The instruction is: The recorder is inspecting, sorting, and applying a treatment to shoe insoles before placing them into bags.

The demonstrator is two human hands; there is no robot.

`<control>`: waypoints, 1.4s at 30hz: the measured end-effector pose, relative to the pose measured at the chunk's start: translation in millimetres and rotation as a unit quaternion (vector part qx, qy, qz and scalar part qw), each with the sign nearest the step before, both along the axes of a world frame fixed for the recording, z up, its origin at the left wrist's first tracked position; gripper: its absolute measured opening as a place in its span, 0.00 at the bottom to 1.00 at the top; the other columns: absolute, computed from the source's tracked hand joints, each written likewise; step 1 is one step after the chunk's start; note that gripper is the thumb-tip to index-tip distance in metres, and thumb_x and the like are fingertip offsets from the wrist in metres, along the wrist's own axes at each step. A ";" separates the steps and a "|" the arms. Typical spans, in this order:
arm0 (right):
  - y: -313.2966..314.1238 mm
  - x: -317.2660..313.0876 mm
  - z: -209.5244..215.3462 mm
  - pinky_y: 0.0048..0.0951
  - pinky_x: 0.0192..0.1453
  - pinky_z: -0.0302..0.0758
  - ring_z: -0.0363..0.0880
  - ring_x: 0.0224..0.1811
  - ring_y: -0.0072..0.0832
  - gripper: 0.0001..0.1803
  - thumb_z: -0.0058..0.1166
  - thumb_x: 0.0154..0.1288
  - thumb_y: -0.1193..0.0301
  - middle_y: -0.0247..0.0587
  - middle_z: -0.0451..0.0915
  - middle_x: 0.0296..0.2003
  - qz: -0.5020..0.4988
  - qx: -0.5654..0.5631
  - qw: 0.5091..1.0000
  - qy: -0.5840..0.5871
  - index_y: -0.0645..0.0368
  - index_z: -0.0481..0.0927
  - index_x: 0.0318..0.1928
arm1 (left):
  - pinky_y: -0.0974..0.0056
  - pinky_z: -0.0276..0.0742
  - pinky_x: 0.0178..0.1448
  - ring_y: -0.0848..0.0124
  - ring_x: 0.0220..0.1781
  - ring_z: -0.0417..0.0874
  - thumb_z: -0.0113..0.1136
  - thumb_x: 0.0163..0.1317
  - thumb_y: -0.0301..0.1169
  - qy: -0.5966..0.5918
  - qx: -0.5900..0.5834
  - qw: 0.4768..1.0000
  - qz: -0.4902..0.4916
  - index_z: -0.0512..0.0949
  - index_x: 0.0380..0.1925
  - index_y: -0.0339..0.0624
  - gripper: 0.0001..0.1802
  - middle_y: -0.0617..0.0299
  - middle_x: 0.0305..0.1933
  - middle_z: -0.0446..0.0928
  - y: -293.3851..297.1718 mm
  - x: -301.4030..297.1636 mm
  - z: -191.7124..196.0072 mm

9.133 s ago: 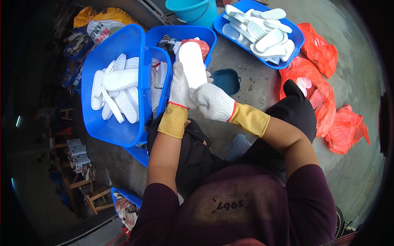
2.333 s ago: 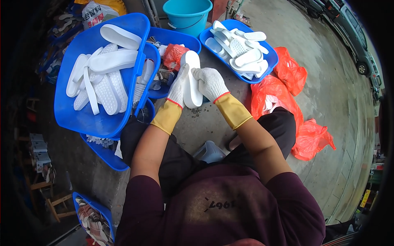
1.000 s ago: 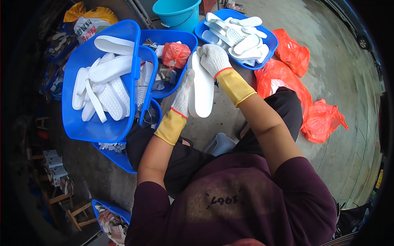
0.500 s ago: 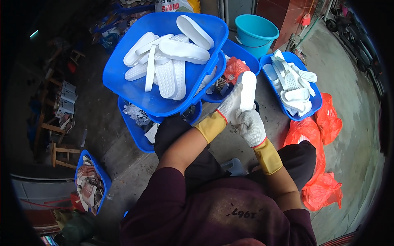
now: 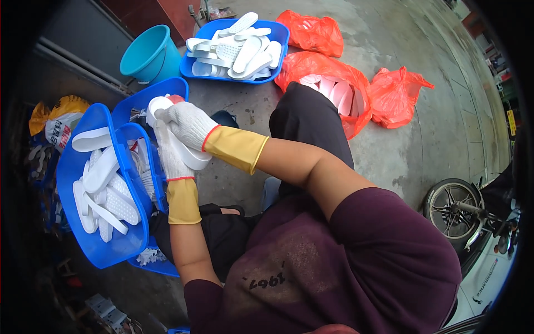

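Observation:
A white shoe sole (image 5: 197,160) is held between my two gloved hands, its far end at the rim of a blue tub. My left hand (image 5: 175,153), in a white knit glove with a yellow cuff, is closed around the sole from below. My right hand (image 5: 190,123), gloved the same way, lies across its upper part with the fingers curled onto it; the fingertips are partly hidden. To the left, a large blue tub (image 5: 123,243) holds several loose white soles (image 5: 102,170), some smooth side up, some studded.
Another blue tub (image 5: 281,42) of white soles stands beyond my knee, beside a turquoise bucket (image 5: 146,55). Red plastic bags (image 5: 311,36) lie to its right, one open with pale soles (image 5: 339,96) inside. A parked motorbike's wheel (image 5: 453,214) is at far right.
My view has swung to the right, so the tubs appear farther left. The sole has tilted between my hands, and my right hand has moved from its near end toward its upper part.

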State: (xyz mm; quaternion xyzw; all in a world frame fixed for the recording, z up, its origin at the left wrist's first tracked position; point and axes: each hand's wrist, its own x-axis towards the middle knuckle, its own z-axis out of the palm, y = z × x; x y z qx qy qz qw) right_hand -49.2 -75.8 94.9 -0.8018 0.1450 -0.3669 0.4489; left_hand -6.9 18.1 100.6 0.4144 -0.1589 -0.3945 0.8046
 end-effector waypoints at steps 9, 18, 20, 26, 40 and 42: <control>-43.4 -76.4 54.7 0.34 0.49 0.83 0.90 0.45 0.35 0.16 0.54 0.71 0.71 0.47 0.89 0.43 0.254 0.163 0.952 0.056 0.59 0.88 0.53 | 0.54 0.74 0.72 0.54 0.66 0.80 0.57 0.77 0.51 -0.482 0.216 0.806 0.267 0.61 0.80 0.42 0.40 0.48 0.74 0.70 -29.0 26.3 125.6; -297.4 -249.0 -146.9 0.25 0.32 0.75 0.78 0.26 0.21 0.11 0.52 0.69 0.71 0.41 0.82 0.32 -0.261 0.403 0.877 0.010 0.65 0.82 0.45 | 0.46 0.72 0.73 0.45 0.72 0.75 0.51 0.75 0.59 -0.600 0.752 0.149 0.230 0.61 0.80 0.65 0.37 0.45 0.72 0.72 120.0 228.4 220.7; -337.8 -311.7 -263.1 0.36 0.35 0.78 0.81 0.26 0.31 0.19 0.58 0.64 0.59 0.48 0.80 0.24 -0.386 0.347 0.849 0.098 0.66 0.83 0.38 | 0.47 0.71 0.73 0.47 0.73 0.74 0.49 0.76 0.59 -0.623 0.732 0.140 0.238 0.62 0.80 0.61 0.37 0.46 0.74 0.70 115.5 244.2 204.8; -384.1 -392.7 -370.6 0.46 0.68 0.78 0.83 0.62 0.56 0.50 0.77 0.49 0.46 0.67 0.83 0.57 -0.583 0.311 0.655 0.367 0.68 0.75 0.64 | 0.55 0.69 0.76 0.54 0.76 0.74 0.56 0.78 0.42 -0.779 0.476 0.349 0.212 0.70 0.75 0.43 0.30 0.49 0.76 0.72 -31.3 110.0 144.7; -362.9 -441.3 -431.2 0.34 0.54 0.84 0.89 0.44 0.35 0.22 0.67 0.69 0.69 0.44 0.88 0.48 -0.393 0.570 0.722 -0.013 0.69 0.82 0.58 | 0.53 0.62 0.82 0.56 0.80 0.68 0.59 0.72 0.20 -0.400 0.355 0.841 -0.084 0.62 0.78 0.35 0.35 0.46 0.79 0.65 -155.3 -52.3 -92.0; -352.5 -437.3 -382.5 0.34 0.54 0.85 0.89 0.44 0.35 0.23 0.67 0.70 0.68 0.45 0.88 0.48 -0.341 0.614 0.710 -0.050 0.69 0.81 0.59 | 0.53 0.64 0.81 0.55 0.80 0.68 0.57 0.76 0.25 -0.380 0.278 0.878 -0.090 0.59 0.80 0.39 0.36 0.42 0.79 0.64 -157.0 -46.5 -94.7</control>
